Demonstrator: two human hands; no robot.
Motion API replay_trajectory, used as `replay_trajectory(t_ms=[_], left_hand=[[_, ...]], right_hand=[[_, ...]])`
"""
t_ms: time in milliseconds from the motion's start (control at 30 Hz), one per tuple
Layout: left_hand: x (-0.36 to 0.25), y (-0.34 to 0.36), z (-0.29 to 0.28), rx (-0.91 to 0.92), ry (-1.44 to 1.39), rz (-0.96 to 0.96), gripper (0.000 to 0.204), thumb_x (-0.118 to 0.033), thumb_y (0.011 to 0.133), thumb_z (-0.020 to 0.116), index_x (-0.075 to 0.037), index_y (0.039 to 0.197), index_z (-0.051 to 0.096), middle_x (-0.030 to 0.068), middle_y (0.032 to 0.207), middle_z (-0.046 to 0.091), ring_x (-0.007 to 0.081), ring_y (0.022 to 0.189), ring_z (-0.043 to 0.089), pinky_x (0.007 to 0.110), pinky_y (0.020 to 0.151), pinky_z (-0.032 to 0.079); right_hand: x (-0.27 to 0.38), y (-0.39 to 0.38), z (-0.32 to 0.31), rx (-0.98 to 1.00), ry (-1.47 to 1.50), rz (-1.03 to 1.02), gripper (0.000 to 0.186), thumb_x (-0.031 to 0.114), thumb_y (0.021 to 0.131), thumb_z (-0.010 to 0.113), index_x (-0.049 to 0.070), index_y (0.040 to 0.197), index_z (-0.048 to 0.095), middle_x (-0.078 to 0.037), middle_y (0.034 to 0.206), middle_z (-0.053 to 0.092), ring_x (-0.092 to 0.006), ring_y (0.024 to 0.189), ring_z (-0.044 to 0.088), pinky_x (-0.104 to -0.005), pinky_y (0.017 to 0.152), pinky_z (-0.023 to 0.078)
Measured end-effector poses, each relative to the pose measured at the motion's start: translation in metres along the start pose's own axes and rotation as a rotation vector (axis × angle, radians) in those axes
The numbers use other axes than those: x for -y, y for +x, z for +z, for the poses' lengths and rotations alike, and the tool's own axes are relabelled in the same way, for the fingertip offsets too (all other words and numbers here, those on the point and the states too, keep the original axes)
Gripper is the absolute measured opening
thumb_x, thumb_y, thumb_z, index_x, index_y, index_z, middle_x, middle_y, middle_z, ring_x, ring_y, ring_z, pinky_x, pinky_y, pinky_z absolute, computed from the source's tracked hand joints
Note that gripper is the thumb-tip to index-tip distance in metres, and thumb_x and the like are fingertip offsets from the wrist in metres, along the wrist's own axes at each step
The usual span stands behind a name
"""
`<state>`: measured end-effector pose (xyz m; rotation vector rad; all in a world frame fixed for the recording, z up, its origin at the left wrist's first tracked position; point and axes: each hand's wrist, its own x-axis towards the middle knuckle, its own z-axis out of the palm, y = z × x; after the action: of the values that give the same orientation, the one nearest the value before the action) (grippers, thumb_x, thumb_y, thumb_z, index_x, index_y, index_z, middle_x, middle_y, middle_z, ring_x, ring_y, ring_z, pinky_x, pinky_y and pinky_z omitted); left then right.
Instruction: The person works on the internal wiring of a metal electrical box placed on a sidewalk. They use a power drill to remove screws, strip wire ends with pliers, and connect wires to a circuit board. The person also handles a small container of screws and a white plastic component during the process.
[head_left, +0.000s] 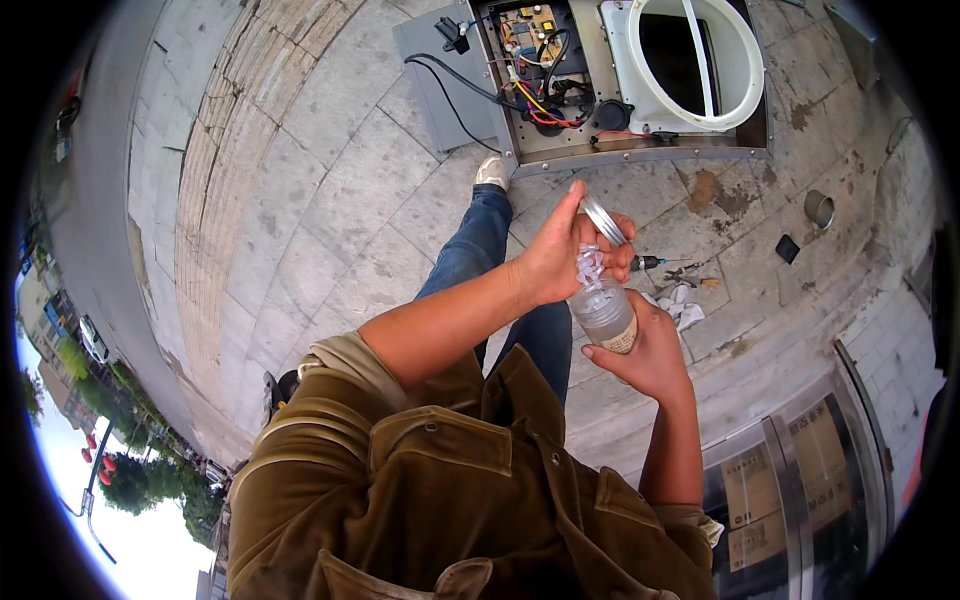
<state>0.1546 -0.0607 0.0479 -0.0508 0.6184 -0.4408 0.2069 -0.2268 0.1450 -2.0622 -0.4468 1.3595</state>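
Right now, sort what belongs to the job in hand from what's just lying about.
Job in hand:
clear jar, in the right hand
silvery lid, in the left hand
clear pieces, at the jar's mouth

Seemingly lying about:
crumpled white cloth
flat black item
metal cylinder
opened metal unit, untouched, link unclear

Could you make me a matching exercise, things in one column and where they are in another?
Things:
1. Silver lid
2. Clear jar
3. Circuit board
4. Crumpled white item

Places:
A. Inside the open metal box
B. In the right hand
C. On the paving
D. In the left hand

Pairs: 1-D, 2-B, 3-A, 4-C
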Motion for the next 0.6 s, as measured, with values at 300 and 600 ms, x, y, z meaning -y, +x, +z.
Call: replay_trajectory(t_ms=[300, 600], left_hand=[[0.012, -0.005, -0.001, 0.025, -0.037, 0.068, 0.084, -0.078, 0.091, 0.021, -0.003, 0.1, 0.059, 0.0072, 0.072, 0.052, 0.0209, 0.064, 0.049, 0.037, 0.075, 0.046], [0.039, 0.0, -0.007, 0.062, -0.114, 0.077, 0.083, -0.079, 0.09, 0.025, -0.004, 0.101, 0.057, 0.0057, 0.073, 0.049, 0.0204, 0.066, 0.047, 0.036, 0.072, 0.043]], right_hand=[[-0.002, -0.009, 0.001, 0.018, 0.047, -0.039, 0.064, 0.029, 0.063, 0.087, 0.001, 0.114, 0.059, -0.017, 0.089, 0.07, -0.0318, 0.085, 0.07, -0.0389, 0.074, 0.054], [-0.037, -0.021, 0.004, 0.037, 0.05, -0.053, 0.065, 0.03, 0.062, 0.087, 0.002, 0.113, 0.06, -0.016, 0.091, 0.069, -0.0318, 0.084, 0.069, -0.0385, 0.075, 0.054]])
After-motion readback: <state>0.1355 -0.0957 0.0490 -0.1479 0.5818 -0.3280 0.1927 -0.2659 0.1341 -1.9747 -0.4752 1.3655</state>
